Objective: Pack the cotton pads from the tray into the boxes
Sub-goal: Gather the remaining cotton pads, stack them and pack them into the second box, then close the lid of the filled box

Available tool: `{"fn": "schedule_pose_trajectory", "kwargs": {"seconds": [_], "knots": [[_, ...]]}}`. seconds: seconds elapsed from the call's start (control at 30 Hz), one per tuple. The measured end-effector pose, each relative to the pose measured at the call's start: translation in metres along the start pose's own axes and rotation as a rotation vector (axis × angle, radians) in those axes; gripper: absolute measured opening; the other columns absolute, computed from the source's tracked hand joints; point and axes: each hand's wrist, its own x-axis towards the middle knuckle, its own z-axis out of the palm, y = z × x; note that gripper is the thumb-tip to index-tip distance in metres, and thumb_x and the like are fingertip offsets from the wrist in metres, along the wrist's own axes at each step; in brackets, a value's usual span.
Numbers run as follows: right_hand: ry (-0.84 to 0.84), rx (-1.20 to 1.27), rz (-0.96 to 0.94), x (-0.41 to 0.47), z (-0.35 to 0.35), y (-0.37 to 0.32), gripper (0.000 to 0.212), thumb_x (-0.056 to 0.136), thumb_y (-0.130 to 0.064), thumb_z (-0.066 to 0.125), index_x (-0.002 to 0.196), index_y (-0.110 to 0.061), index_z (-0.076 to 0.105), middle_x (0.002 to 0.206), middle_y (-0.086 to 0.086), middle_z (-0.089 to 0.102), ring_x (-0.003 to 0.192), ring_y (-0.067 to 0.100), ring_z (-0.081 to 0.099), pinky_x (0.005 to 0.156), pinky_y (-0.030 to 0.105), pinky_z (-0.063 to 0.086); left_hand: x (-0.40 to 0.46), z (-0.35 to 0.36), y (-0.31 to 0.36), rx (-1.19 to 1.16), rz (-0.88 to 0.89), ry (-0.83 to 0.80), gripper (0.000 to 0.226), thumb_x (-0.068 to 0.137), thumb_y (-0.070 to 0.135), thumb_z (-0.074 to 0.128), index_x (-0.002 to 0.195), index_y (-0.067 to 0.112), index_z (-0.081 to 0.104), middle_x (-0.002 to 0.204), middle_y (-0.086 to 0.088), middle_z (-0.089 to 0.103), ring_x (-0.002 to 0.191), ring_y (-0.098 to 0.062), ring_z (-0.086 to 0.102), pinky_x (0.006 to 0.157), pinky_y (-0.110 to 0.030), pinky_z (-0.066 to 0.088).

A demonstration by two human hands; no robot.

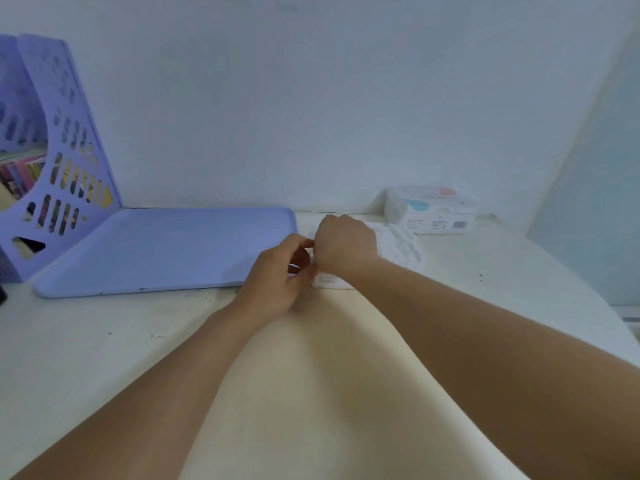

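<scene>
Fingers: left hand (277, 271) has its fingers (300, 243) curled inward, tips meeting the right hand just off the tray's right edge. They seem to pinch at the rim of a small white box (327, 280), but the exact hold is hidden. Right hand (343, 245) is curled knuckles-up over the same box; its fingertips are out of sight beneath the palm, so what it has hold of cannot be told for certain.

Box: only a pale near corner with faint print shows under the right wrist. Whether it is open, or how full, is not visible.

Cotton pads: a quilted white stack or sleeve of cotton pads (401, 245) pokes out from behind the right hand, lying on the worktop (104, 341) between that hand and the back edge.

Tray: lilac tray (156, 251) lies flat toward the back left of the worktop, touching the wall line. Its surface shows bare; no pads seen on it.

Further out: a second white pack with pink and blue marks (431, 211) sits against the back edge at right. A lilac perforated file rack (52, 150) stands at the back left corner.

Judgement: the tray looks emptied, so the moving of pads seems done or nearly so. What likely remains is seating the last pads and closing this box. The far pack's state is unclear.
</scene>
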Motion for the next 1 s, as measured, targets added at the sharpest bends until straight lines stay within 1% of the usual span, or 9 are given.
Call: {"fn": "schedule_pose_trajectory", "kwargs": {"seconds": [0.13,0.27,0.4,0.57,0.63,0.7,0.77,0.9,1.0], "knots": [[-0.009,0.303,-0.104,-0.002,-0.016,0.026,0.024,0.098,-0.017,0.047,0.078,-0.008,0.057,0.08,0.009,0.061,0.078,0.032,0.063,0.066,0.033,0.045,0.0,0.002,-0.002,0.031,-0.021,-0.052,0.045,0.092,0.029,0.071,0.134,0.025,0.056,0.094,0.003,0.06,0.089,-0.014,0.063,0.081,-0.017,0.052],[0.494,0.581,0.167,-0.001,-0.023,0.11,0.036,0.091,-0.03,0.047,0.083,-0.002,0.068,0.081,0.014,0.069,0.074,0.03,0.059,0.072,0.039,0.05,0.0,0.006,-0.001,0.098,-0.051,-0.049,0.063,0.094,0.058,0.046,0.151,0.029,0.039,0.123,0.009,0.051,0.113,-0.008,0.053,0.096,-0.027,0.047],[0.033,1.276,0.521,0.005,0.005,0.153,0.035,0.103,-0.032,0.046,0.117,-0.006,0.065,0.106,0.011,0.071,0.096,0.027,0.066,0.092,0.04,0.054,0.001,0.016,0.002,0.113,-0.138,-0.042,0.054,0.105,0.049,0.034,0.153,0.027,0.038,0.152,0.009,0.046,0.136,-0.01,0.046,0.116,-0.041,0.037],[-0.042,1.566,0.41,0.012,0.021,0.142,0.028,0.104,-0.016,0.05,0.129,-0.018,0.061,0.122,0.006,0.072,0.109,0.027,0.07,0.098,0.047,0.055,0.007,0.017,0.004,-0.031,-0.222,0.07,0.048,0.103,0.035,0.053,0.149,0.028,0.041,0.136,0.013,0.053,0.109,0.001,0.057,0.094,-0.022,0.047],[-0.047,1.646,0.338,0.012,0.022,0.141,0.04,0.104,-0.009,0.048,0.138,-0.03,0.054,0.127,-0.001,0.069,0.113,0.024,0.069,0.097,0.044,0.055,0.011,0.014,0.002,-0.183,-0.291,0.125,0.048,0.098,0.034,0.06,0.143,0.035,0.044,0.129,0.017,0.055,0.108,-0.004,0.06,0.094,-0.031,0.053],[-0.043,1.647,0.258,0.008,0.023,0.141,0.048,0.102,-0.001,0.046,0.138,-0.031,0.054,0.127,-0.006,0.07,0.111,0.02,0.07,0.093,0.041,0.056,0.012,0.014,0.002,-0.204,-0.301,0.149,0.044,0.097,0.031,0.061,0.138,0.036,0.048,0.122,0.014,0.058,0.107,-0.015,0.063,0.094,-0.041,0.055],[-0.023,1.563,0.202,0.003,0.02,0.14,0.044,0.1,0.003,0.043,0.125,-0.027,0.064,0.118,-0.004,0.074,0.101,0.017,0.072,0.085,0.037,0.057,0.011,0.016,0.005,-0.165,-0.284,0.169,0.046,0.098,0.023,0.061,0.141,0.031,0.047,0.116,0.011,0.057,0.104,-0.015,0.062,0.089,-0.035,0.054],[0.055,0.929,0.075,-0.002,0.006,0.135,0.027,0.101,-0.011,0.042,0.082,-0.024,0.056,0.081,-0.009,0.056,0.075,0.011,0.05,0.066,0.024,0.038,0.008,0.017,0.002,0.099,-0.136,0.118,0.054,0.103,0.029,0.047,0.155,0.026,0.03,0.149,0.009,0.04,0.138,-0.012,0.04,0.114,-0.037,0.037],[0.018,0.862,0.06,-0.002,0.006,0.129,0.018,0.097,-0.029,0.049,0.082,-0.02,0.05,0.077,-0.006,0.052,0.069,0.011,0.046,0.059,0.024,0.035,0.007,0.018,0.004,0.127,-0.206,0.002,0.055,0.107,0.028,0.033,0.158,0.036,0.014,0.146,0.008,0.045,0.125,-0.02,0.05,0.1,-0.036,0.042]]}}
